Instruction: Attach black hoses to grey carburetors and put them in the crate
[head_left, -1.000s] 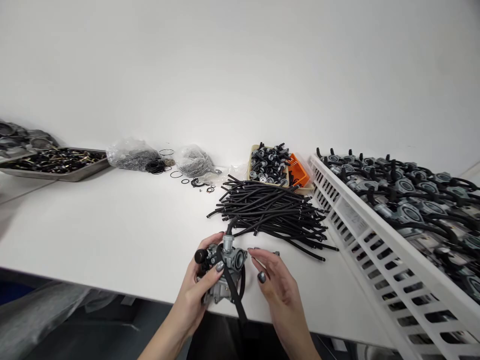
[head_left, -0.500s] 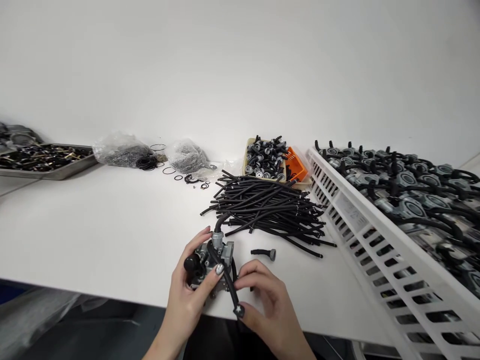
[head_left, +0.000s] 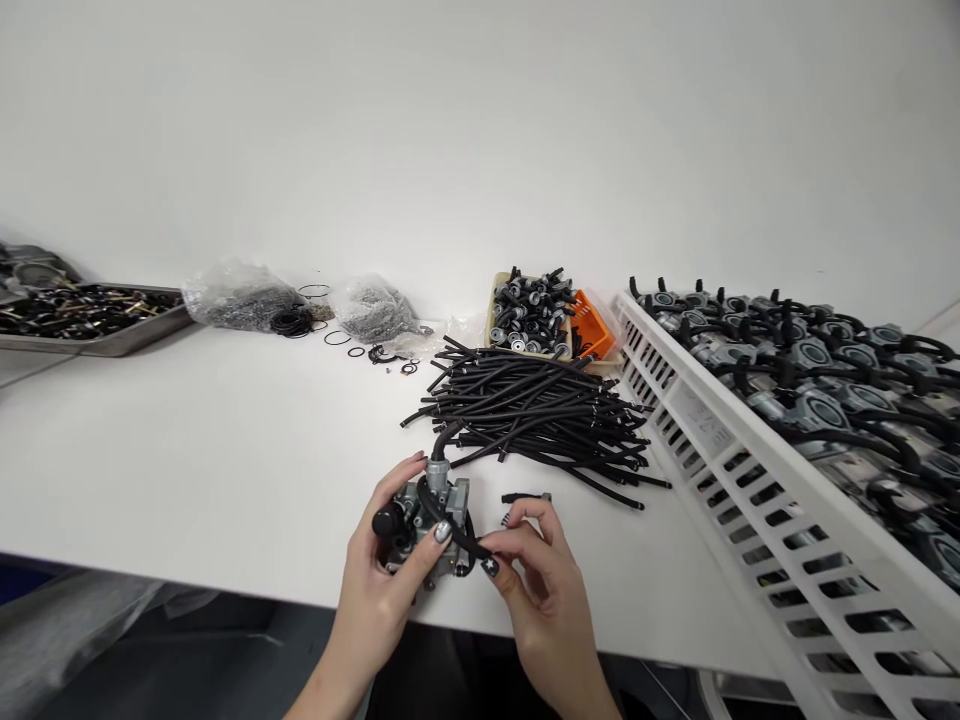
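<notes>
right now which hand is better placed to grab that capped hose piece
Right hand, probably: though pinching a hose, it sits beside the capped hose piece, while the left hand grips the carburetor.

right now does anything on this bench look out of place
Yes: a black-stemmed fitting with a grey head lies alone on the white table, just beyond the right hand. It looks stray because matching fittings sit heaped in the beige tray farther back. Nothing else stands out.

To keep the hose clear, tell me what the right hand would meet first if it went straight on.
Probably the left thumb on the carburetor, just past the hose pinched by the right hand; depth is hard to judge from this view.
</notes>
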